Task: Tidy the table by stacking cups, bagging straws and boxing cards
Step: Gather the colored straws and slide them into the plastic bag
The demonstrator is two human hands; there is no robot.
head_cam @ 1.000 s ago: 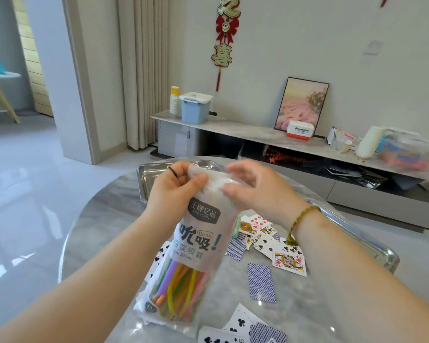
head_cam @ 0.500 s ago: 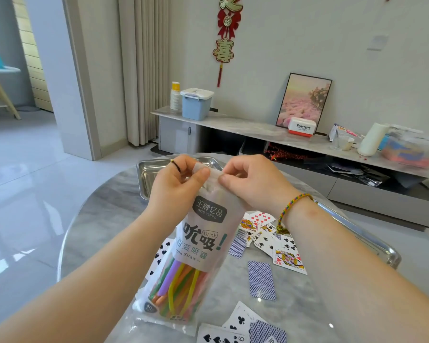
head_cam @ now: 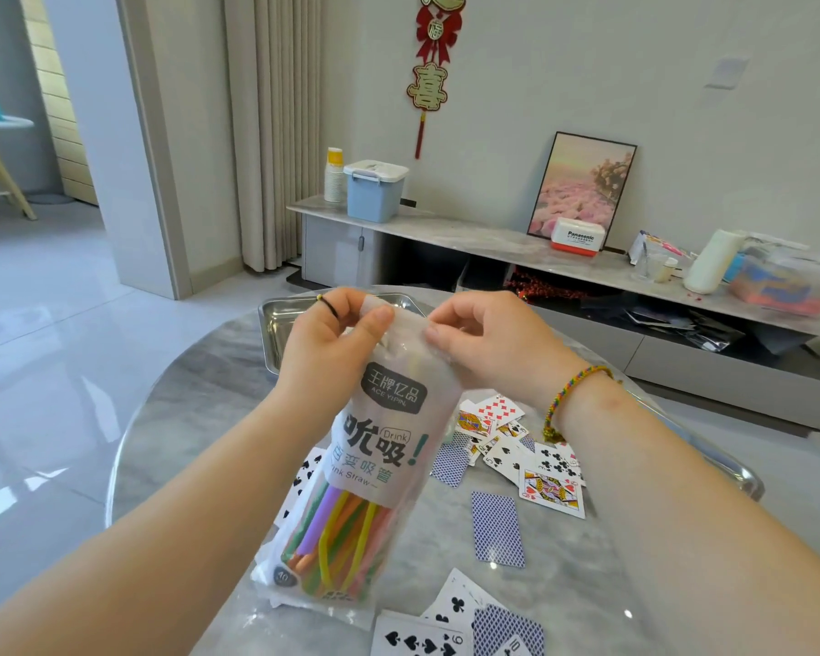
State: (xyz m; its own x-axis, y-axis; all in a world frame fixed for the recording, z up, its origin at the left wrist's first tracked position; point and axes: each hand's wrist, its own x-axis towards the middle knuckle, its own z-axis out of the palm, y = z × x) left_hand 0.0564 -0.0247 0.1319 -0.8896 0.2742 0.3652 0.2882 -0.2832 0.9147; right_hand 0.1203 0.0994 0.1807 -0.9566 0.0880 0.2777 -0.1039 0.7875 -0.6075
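Note:
A frosted plastic straw bag (head_cam: 379, 447) stands tilted above the round marble table (head_cam: 185, 409), its lower part full of coloured straws (head_cam: 337, 537). My left hand (head_cam: 327, 352) pinches the bag's top edge at the left, thumb in front. My right hand (head_cam: 488, 343) pinches the same top edge at the right. Playing cards (head_cam: 531, 461) lie scattered on the table right of the bag, some face up, some face down. More cards (head_cam: 460, 627) lie at the near edge. No cups or card box show on the table.
A steel tray (head_cam: 280, 319) sits at the table's far side, mostly behind my hands. Beyond stands a low marble cabinet (head_cam: 469, 239) with a blue lidded bin (head_cam: 375, 189), stacked paper cups (head_cam: 334, 175), a framed picture and clutter.
My right hand has closed in on the bag's top edge and now pinches it beside the left hand. The bag has stayed almost in place.

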